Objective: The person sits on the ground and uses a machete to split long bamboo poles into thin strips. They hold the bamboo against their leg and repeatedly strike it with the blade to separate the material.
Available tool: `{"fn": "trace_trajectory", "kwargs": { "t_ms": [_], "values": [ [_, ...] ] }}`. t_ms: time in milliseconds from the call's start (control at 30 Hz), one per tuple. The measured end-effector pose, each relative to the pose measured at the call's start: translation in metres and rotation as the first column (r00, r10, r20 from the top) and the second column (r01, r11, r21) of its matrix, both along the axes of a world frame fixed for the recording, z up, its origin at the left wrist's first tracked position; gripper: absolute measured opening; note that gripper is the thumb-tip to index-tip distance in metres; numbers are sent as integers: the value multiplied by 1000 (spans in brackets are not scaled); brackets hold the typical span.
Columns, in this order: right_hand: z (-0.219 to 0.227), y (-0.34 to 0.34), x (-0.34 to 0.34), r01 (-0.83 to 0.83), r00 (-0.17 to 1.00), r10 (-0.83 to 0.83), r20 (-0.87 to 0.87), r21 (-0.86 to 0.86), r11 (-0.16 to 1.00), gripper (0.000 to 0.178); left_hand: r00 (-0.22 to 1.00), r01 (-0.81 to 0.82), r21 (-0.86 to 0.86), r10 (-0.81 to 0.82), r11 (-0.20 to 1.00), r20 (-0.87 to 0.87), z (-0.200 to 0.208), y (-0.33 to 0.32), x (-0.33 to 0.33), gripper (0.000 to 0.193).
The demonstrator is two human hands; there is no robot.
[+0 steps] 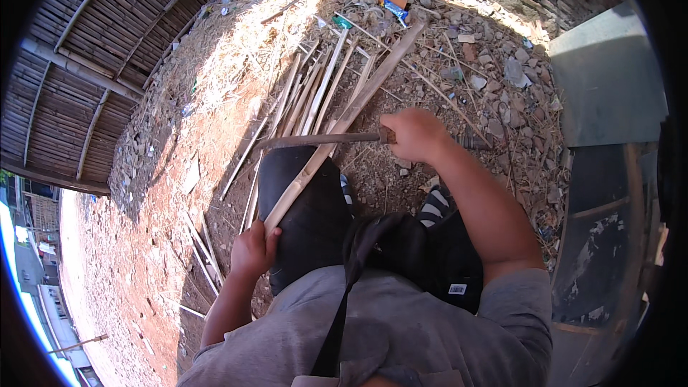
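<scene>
My left hand (pixel 252 249) is closed round the near end of a long split bamboo strip (pixel 307 170). The strip slants over my thigh in its black trouser leg and runs far to the right onto the rubble. In my right hand (pixel 413 135) is the handle of a long machete (pixel 322 140), its dark blade pointing left with a slightly down-curved tip. The blade lies across the bamboo strip just beyond my knee; whether its edge cuts in I cannot tell. Beyond the knee, several thinner bamboo strips (pixel 308 93) lie in a loose bundle on the ground.
More thin strips (pixel 204 254) lie left of my thigh. Stones and litter (pixel 494 93) cover the ground ahead and to the right. A woven bamboo wall (pixel 79 64) stands at the far left, grey-green panels (pixel 602 72) at the right. My striped footwear (pixel 434 206) shows beneath me.
</scene>
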State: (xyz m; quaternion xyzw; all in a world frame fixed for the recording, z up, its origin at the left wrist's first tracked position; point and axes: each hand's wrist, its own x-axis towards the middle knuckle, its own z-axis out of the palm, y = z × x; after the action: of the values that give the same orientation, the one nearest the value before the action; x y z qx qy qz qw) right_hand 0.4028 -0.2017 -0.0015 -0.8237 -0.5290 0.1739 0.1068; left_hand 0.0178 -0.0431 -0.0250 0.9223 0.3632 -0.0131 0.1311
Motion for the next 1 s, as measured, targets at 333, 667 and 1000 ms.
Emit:
{"fn": "trace_trajectory", "kwargs": {
  "t_ms": [333,667,1000],
  "values": [
    [-12,-2,7,-6,999,-5,52,208,978,21,999,-21,-4,20,1000,-50,4,5,6,43],
    [-28,-9,41,170,982,-153,-112,161,972,25,999,-15,-44,13,999,-47,1,10,7,43],
    [-30,-32,82,451,889,-417,-190,193,872,37,997,29,-29,-31,999,-72,4,17,5,42]
  ]
}}
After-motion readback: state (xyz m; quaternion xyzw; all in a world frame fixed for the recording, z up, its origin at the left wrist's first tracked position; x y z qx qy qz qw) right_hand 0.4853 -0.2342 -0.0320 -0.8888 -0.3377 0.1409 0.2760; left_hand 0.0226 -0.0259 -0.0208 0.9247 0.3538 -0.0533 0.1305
